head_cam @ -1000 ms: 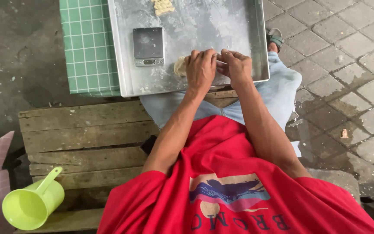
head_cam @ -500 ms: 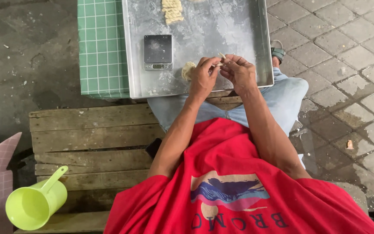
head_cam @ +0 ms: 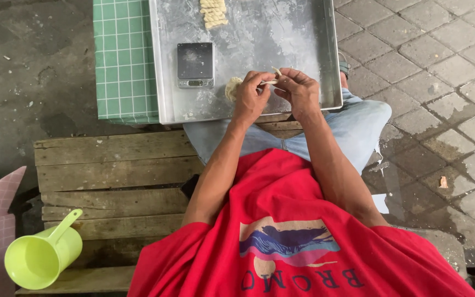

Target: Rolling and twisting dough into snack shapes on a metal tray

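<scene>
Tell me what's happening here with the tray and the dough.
A person in a red shirt sits on a wooden pallet, working over a metal tray. The left hand and right hand pinch a thin dough strip between them. A dough lump, small digital scale and twisted dough pieces lie on the tray.

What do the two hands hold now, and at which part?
Both the left hand and right hand pinch a thin dough strip, one fingertip grip at each end.
</scene>
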